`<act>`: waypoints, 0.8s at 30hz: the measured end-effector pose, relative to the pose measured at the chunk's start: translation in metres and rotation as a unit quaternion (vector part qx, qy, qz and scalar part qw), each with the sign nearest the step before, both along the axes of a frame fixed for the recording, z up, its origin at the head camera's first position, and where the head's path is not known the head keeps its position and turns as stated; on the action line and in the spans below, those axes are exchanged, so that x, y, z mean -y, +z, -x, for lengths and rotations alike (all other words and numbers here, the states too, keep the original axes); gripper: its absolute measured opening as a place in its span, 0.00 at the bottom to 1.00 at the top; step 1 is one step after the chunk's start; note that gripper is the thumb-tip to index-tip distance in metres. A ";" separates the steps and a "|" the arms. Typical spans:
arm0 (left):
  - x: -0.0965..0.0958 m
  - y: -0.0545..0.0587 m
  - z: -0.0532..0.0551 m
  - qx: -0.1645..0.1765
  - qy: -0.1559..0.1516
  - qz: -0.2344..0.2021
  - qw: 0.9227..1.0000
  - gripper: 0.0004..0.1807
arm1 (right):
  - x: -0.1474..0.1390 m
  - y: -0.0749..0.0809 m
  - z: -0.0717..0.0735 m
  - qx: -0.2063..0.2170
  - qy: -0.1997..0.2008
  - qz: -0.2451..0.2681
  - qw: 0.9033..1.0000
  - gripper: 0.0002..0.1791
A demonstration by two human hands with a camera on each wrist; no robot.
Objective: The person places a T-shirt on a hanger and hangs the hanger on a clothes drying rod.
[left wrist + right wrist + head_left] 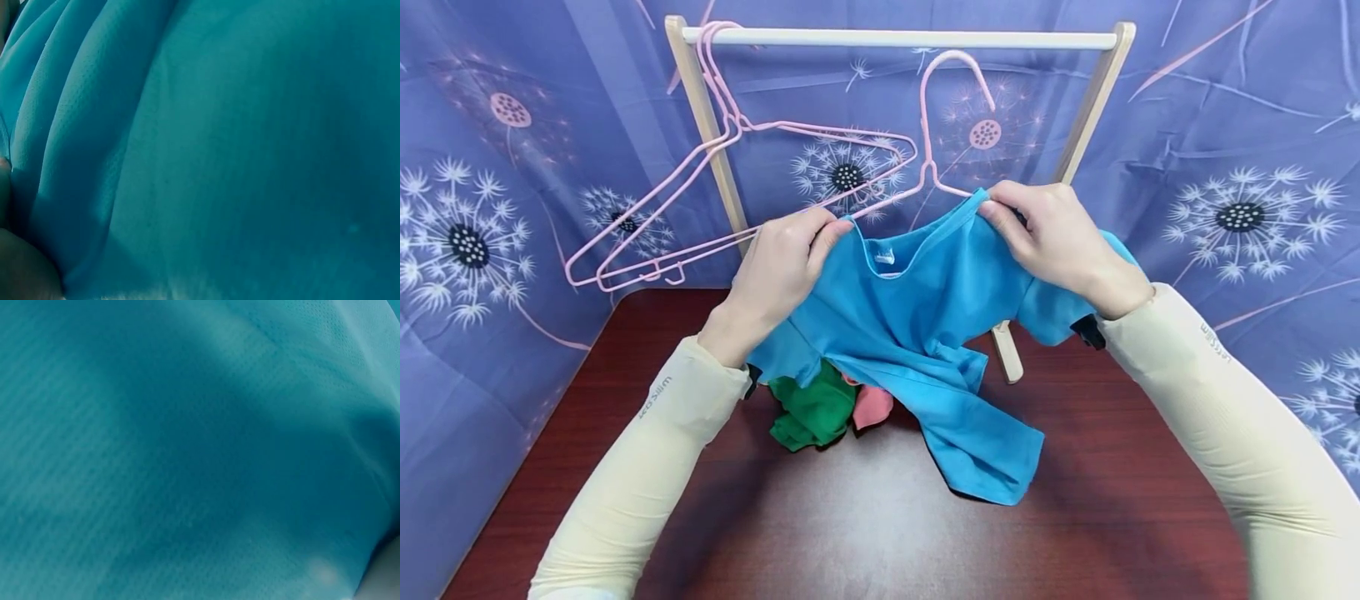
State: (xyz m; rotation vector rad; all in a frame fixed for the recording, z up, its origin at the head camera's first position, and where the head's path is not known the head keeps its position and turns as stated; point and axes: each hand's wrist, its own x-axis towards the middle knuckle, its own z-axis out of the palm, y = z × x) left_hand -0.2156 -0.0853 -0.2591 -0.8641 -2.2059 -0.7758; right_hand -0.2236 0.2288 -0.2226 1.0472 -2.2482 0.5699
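A blue short-sleeved T-shirt [910, 308] hangs between both hands, its neckline toward the rack and its lower part draped near the table. My left hand [782, 258] pinches the collar at the left shoulder, thumb on top. On the other side, my right hand [1052, 233] pinches the collar at the right shoulder. A pink clothes hanger [925, 125] rises out of the neck opening, its hook just below the rack's bar; its lower part is hidden inside the shirt. Blue cloth fills both wrist views, with a bit of each hand at the edge.
A small rack with a white bar [895, 38] and wooden legs stands at the back. Two pink hangers [662, 192] hang at its left end. Green cloth [816, 408] and pink cloth [872, 406] lie on the dark red table [880, 533]. Behind is a blue dandelion-print curtain [1240, 108].
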 end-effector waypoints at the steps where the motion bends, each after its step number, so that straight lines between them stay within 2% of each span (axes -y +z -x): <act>1: 0.001 0.004 0.000 -0.006 0.001 0.000 1.000 0.16 | -0.001 0.001 0.000 -0.009 -0.006 0.001 1.000 0.06; 8: 0.006 0.036 0.001 -0.032 0.010 0.012 0.999 0.18 | -0.010 0.015 0.001 -0.068 -0.060 -0.006 0.996 0.10; 12: 0.009 0.049 0.002 -0.043 0.015 0.012 0.999 0.19 | -0.016 0.020 0.001 -0.092 -0.087 -0.006 0.992 0.12; 17: 0.012 0.057 0.005 -0.044 0.031 0.007 0.999 0.20 | -0.020 0.021 0.004 -0.115 -0.095 -0.005 0.989 0.12; 24: 0.014 0.058 0.008 -0.031 0.047 0.011 0.998 0.21 | -0.023 0.016 0.008 -0.110 -0.119 0.005 0.987 0.11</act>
